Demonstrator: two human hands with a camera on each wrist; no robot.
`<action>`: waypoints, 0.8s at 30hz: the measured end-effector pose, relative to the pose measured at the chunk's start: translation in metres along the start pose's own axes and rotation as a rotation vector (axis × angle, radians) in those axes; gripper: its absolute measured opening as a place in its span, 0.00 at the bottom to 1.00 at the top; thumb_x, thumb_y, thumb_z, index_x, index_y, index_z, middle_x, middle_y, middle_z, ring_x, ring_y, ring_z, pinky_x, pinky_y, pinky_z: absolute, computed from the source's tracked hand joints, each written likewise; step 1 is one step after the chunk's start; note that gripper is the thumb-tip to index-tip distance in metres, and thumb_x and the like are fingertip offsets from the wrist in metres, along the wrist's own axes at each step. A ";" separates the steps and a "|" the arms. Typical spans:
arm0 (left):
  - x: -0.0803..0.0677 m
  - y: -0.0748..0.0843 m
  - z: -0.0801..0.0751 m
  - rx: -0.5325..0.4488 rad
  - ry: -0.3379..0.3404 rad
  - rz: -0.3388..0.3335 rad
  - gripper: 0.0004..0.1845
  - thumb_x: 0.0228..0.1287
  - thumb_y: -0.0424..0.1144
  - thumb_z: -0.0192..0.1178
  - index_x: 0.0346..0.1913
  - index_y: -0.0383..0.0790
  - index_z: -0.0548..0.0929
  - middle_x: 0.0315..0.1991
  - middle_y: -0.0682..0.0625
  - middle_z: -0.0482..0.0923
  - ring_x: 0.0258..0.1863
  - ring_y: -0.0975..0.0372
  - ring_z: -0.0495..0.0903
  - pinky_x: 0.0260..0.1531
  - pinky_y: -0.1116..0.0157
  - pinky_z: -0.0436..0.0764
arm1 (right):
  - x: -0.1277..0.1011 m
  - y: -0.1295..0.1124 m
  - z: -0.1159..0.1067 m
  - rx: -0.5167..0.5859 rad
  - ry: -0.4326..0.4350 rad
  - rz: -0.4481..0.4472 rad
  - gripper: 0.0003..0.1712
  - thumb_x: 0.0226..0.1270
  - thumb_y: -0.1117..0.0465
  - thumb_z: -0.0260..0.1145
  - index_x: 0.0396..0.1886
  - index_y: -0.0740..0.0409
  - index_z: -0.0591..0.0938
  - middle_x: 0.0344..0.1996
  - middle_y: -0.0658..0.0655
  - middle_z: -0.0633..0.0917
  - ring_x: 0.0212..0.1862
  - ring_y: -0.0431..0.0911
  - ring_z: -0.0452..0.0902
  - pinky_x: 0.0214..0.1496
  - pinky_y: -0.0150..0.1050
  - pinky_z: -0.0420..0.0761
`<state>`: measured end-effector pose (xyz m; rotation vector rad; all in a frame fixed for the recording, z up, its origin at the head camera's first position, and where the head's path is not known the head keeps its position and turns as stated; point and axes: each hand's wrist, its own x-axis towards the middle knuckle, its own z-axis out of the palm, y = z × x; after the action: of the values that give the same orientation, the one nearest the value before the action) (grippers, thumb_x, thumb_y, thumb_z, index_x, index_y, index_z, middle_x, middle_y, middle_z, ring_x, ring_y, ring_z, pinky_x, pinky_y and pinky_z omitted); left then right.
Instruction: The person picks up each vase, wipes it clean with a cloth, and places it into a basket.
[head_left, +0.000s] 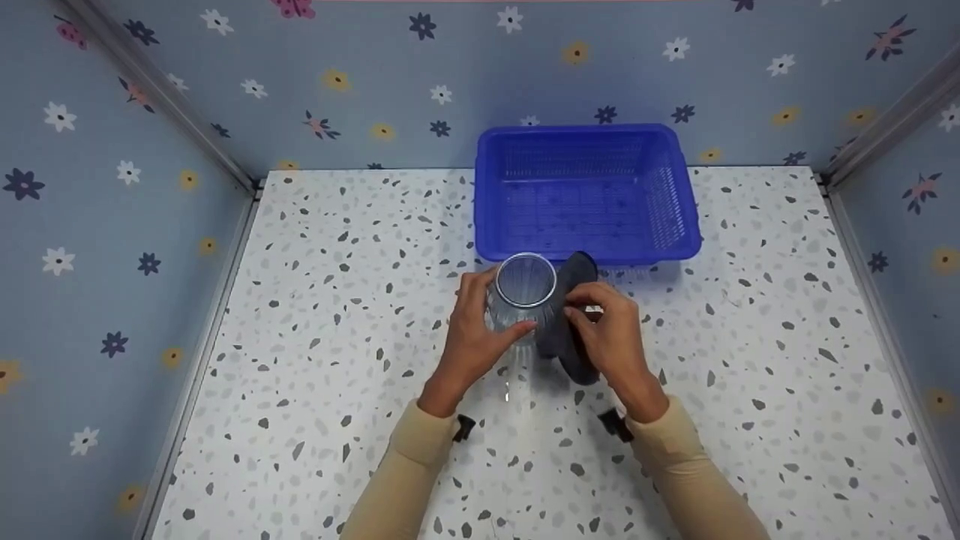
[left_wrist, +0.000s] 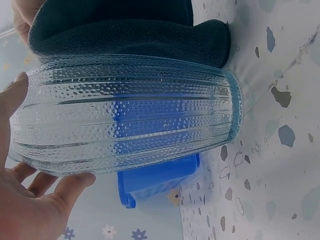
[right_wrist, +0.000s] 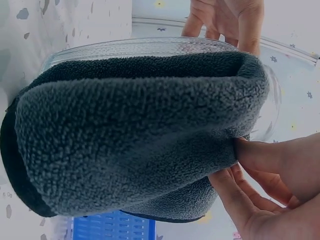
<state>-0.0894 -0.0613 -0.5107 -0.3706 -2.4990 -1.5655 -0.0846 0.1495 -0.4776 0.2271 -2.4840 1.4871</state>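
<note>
Blue basket (head_left: 585, 191) blocks behind; tabletop (head_left: 337, 300) open at both sides

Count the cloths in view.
1. A folded dark grey fleece cloth is pressed against the right side of the clear ribbed glass jar, pinched by the right hand. The left hand grips the jar. The blue plastic basket shows none inside.

Your head cam looks down and forward over the surface (head_left: 315, 315) toward the back wall. Both wrist cams sit very close, facing opposite sides of the glass jar (left_wrist: 130, 115), sharing the grey cloth (right_wrist: 135, 130).
</note>
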 end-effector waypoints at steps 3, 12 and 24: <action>0.000 0.000 0.000 0.007 0.003 0.002 0.48 0.55 0.53 0.82 0.74 0.39 0.71 0.62 0.44 0.71 0.61 0.55 0.75 0.59 0.51 0.78 | 0.000 0.001 0.000 -0.008 0.003 -0.005 0.07 0.64 0.78 0.74 0.39 0.67 0.89 0.40 0.62 0.89 0.45 0.55 0.89 0.43 0.48 0.90; -0.001 0.000 -0.001 -0.008 0.003 -0.008 0.48 0.55 0.51 0.82 0.75 0.39 0.70 0.61 0.45 0.71 0.54 0.55 0.74 0.51 0.49 0.79 | -0.004 0.018 0.011 -0.019 -0.008 0.023 0.09 0.61 0.81 0.73 0.38 0.68 0.88 0.38 0.64 0.88 0.43 0.57 0.89 0.43 0.50 0.89; -0.002 0.000 0.000 -0.016 -0.014 -0.029 0.48 0.57 0.52 0.81 0.76 0.41 0.68 0.63 0.45 0.70 0.61 0.54 0.74 0.59 0.49 0.78 | -0.009 0.053 0.035 -0.124 -0.087 0.111 0.07 0.61 0.80 0.73 0.36 0.70 0.87 0.34 0.65 0.89 0.38 0.57 0.87 0.44 0.51 0.85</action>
<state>-0.0875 -0.0618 -0.5111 -0.3497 -2.5146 -1.6001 -0.0936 0.1442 -0.5412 0.1367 -2.6873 1.3856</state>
